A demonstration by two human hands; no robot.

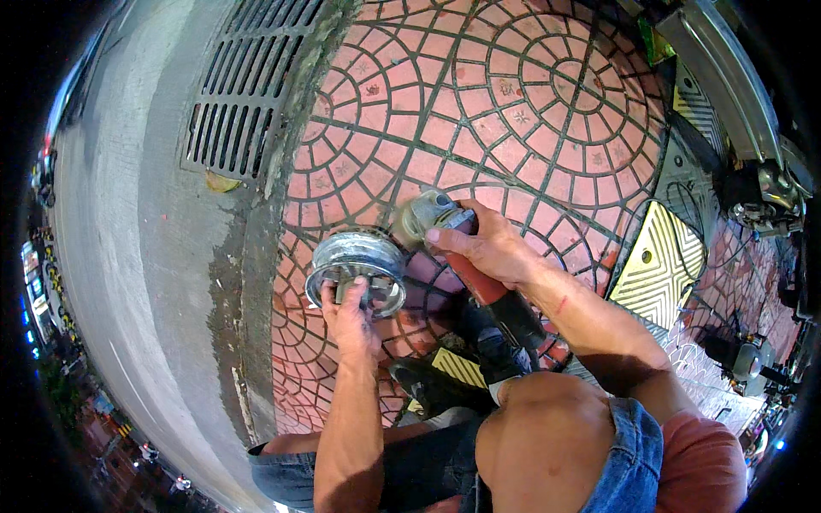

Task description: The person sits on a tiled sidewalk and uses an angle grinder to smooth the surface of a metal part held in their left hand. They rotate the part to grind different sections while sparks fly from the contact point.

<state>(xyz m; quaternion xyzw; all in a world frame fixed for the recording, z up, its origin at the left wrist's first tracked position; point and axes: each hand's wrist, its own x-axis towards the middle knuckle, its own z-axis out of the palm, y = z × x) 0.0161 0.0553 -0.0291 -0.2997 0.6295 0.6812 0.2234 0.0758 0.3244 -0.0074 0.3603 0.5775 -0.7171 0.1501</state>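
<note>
Wheel rim [354, 253] — grinder [479, 278] beside it

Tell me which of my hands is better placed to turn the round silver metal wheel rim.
Probably your left hand: its fingers hold the round silver metal wheel rim near its centre. Your right hand is occupied, gripping the red, grey-headed angle grinder.

A salmon-pink short sleeve [701, 462], blue denim shorts [634, 457] and a dark shoe [428, 385] are worn.
</note>
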